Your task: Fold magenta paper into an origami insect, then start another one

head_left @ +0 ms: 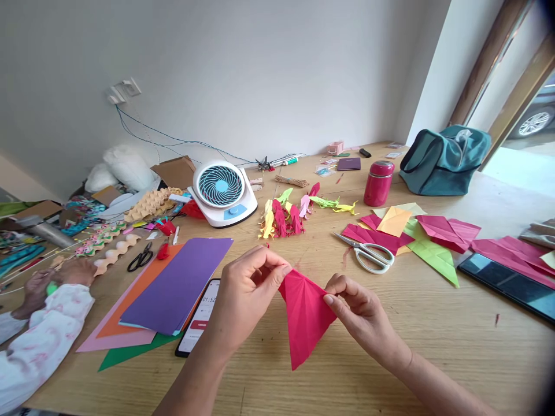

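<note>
Between my hands hangs a red sheet of folded paper (306,320), creased in lines that fan out from its top edge and tapering to a point below. My left hand (254,289) pinches its upper left corner between thumb and fingers. At the right corner, my right hand (358,312) grips it the same way. The paper is held above the wooden table (269,375). Beyond it lie several small folded paper figures (281,219) in red, yellow, green and pink. White-handled scissors (368,254) rest past my right hand, partly on red paper.
A stack of coloured paper (177,283) and a phone (195,323) lie left, with a fan (223,193) behind. Right are folded sheets (433,254), a dark tablet-like device (511,289), a red flask (379,184) and a teal bag (444,162). A co-worker's sleeve (52,346) is far left.
</note>
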A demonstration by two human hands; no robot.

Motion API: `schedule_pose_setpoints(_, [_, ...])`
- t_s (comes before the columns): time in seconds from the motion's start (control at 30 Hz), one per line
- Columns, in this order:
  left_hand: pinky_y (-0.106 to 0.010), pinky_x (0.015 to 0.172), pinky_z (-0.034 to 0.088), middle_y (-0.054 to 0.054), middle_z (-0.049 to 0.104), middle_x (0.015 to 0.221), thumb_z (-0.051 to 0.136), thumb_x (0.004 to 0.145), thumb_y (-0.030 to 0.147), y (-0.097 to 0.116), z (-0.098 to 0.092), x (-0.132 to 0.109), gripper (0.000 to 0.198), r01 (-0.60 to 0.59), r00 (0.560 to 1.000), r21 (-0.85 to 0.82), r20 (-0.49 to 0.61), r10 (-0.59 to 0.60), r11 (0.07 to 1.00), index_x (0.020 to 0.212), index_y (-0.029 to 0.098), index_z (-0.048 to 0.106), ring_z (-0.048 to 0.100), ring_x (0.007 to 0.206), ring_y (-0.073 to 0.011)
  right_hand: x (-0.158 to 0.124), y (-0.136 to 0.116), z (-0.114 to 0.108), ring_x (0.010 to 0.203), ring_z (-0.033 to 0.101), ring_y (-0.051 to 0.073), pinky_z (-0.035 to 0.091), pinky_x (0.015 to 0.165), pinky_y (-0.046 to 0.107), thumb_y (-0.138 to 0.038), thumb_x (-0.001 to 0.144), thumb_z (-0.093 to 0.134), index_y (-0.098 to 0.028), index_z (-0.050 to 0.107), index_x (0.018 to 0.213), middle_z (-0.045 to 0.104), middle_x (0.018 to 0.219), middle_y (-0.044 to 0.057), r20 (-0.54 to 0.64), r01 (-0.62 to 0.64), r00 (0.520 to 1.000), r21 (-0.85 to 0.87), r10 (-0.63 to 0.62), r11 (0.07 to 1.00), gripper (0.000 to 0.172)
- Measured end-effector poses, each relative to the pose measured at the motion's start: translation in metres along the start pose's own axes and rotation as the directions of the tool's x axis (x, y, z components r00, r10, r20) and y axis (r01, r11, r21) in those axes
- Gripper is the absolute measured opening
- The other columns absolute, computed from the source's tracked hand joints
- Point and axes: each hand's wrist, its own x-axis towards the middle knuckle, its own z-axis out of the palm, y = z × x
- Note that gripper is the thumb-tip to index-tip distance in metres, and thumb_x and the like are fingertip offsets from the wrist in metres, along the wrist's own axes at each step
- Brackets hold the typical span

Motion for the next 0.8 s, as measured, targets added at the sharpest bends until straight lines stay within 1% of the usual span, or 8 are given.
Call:
schedule_pose_setpoints(0.07, [-0.023,0.060,0.041,0.002,0.059,0.073,0.060,0.091,0.027,-0.002,0.000,0.003,0.017,0.003,1.000,0.018,0.019,-0.003,1.000,0.076,0.020,0.062,0.053,0.066,-0.0109,0.001,-0.001,0.000,0.071,0.051,0.014,0.041,0.066,0.027,-0.032,0.096,0.057,-0.020,0.059,0.080,0.055,0.075,0.000,0.007,0.010,1.000,-0.025,-0.010,1.000,0.020])
schedule_pose_setpoints(0.17, [-0.025,0.074,0.043,0.000,0.063,0.086,0.057,0.092,0.026,-0.003,0.000,0.006,0.017,-0.014,1.000,0.045,0.027,0.013,0.999,0.076,0.020,0.058,0.057,0.082,-0.0132,0.001,-0.004,0.000,0.070,0.052,0.014,0.041,0.066,0.027,-0.032,0.095,0.057,-0.020,0.057,0.078,0.056,0.074,-0.001,0.026,0.005,1.000,-0.049,-0.004,0.999,0.021])
schedule_pose_setpoints(0.23, [-0.025,0.075,0.044,-0.001,0.066,0.090,0.053,0.094,0.027,-0.003,0.002,0.007,0.016,0.038,0.997,0.018,0.071,-0.039,0.999,0.080,0.020,0.058,0.060,0.087,-0.0140,0.000,-0.007,0.001,0.069,0.051,0.013,0.041,0.066,0.026,-0.033,0.095,0.056,-0.019,0.056,0.077,0.055,0.073,-0.001,0.046,-0.023,0.999,-0.047,0.025,0.999,0.023])
schedule_pose_setpoints(0.37, [-0.023,0.057,0.039,0.002,0.060,0.073,0.049,0.096,0.032,-0.005,0.009,0.008,0.019,0.134,0.982,0.045,0.131,-0.139,0.990,0.080,0.021,0.052,0.055,0.066,-0.0120,0.000,-0.011,0.004,0.066,0.051,0.012,0.042,0.064,0.025,-0.035,0.093,0.057,-0.018,0.054,0.073,0.056,0.071,-0.001,0.110,-0.114,0.986,-0.078,0.122,0.990,0.026])
schedule_pose_setpoints(0.43, [-0.023,0.056,0.038,0.003,0.059,0.071,0.050,0.095,0.030,-0.005,0.014,0.009,0.018,0.106,0.981,0.100,0.150,-0.120,0.989,0.079,0.021,0.051,0.054,0.063,-0.0116,0.001,-0.013,0.006,0.066,0.052,0.012,0.042,0.064,0.025,-0.036,0.092,0.058,-0.018,0.056,0.076,0.058,0.071,-0.001,0.119,-0.160,0.978,-0.088,0.170,0.983,0.024])
schedule_pose_setpoints(0.53, [-0.023,0.058,0.038,0.004,0.060,0.071,0.051,0.092,0.023,-0.003,0.024,0.008,0.014,0.056,0.966,0.151,0.240,-0.092,0.987,0.078,0.021,0.052,0.054,0.062,-0.0111,0.002,-0.013,0.008,0.066,0.052,0.013,0.043,0.064,0.025,-0.040,0.091,0.058,-0.018,0.061,0.081,0.060,0.072,0.000,0.078,-0.216,0.972,-0.065,0.221,0.974,0.025])
schedule_pose_setpoints(0.67, [-0.023,0.056,0.034,0.005,0.058,0.065,0.055,0.086,0.016,0.002,0.040,0.007,0.014,0.008,0.938,0.225,0.335,-0.085,0.974,0.072,0.020,0.054,0.051,0.058,-0.0103,0.004,-0.011,0.007,0.065,0.050,0.012,0.040,0.060,0.024,-0.046,0.090,0.060,-0.017,0.062,0.079,0.060,0.071,0.000,0.002,-0.220,0.976,-0.011,0.220,0.976,0.031])
schedule_pose_setpoints(0.8, [-0.022,0.057,0.036,0.005,0.060,0.066,0.055,0.084,0.015,0.001,0.050,0.010,0.013,0.022,0.927,0.183,0.364,-0.088,0.983,0.072,0.020,0.056,0.053,0.060,-0.0101,0.006,-0.009,0.003,0.062,0.047,0.012,0.038,0.057,0.024,-0.049,0.090,0.059,-0.017,0.061,0.076,0.056,0.067,-0.001,-0.022,-0.232,0.972,0.003,0.232,0.973,0.034])
